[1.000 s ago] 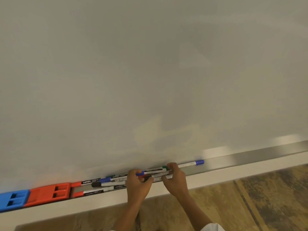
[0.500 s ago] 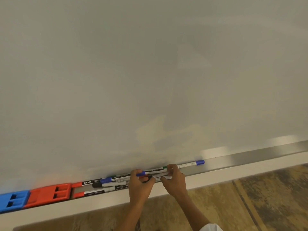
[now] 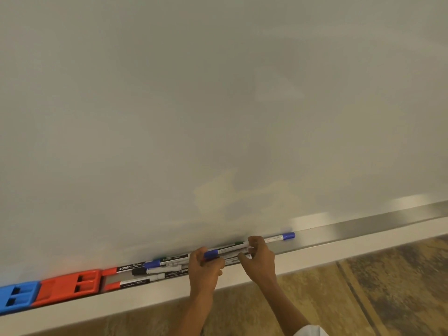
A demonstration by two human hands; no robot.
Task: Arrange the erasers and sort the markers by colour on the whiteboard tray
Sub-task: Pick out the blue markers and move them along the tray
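Head view: a blue-capped marker (image 3: 226,251) lies along the whiteboard tray (image 3: 378,227) at about 6 o'clock in frame, gripped at both ends. The left hand (image 3: 204,270) curls its fingers round the capped end, and the right hand (image 3: 260,259) pinches the other end between thumb and fingertips. A second white barrel sits just below it between the two hands; whether either hand also holds it cannot be told. At 2 o'clock from the right hand, another blue marker (image 3: 281,237) pokes out along the tray against the whiteboard (image 3: 218,105). Toward 9 o'clock of the left hand lies a loose bundle: a blue-capped marker (image 3: 167,263), a black marker (image 3: 155,271), and two red markers (image 3: 121,269) (image 3: 128,284), one behind the other. Farther toward 8 o'clock a red eraser (image 3: 70,286) touches a blue eraser (image 3: 17,297) at the frame's edge. Wood-patterned floor (image 3: 363,287) shows below the tray.
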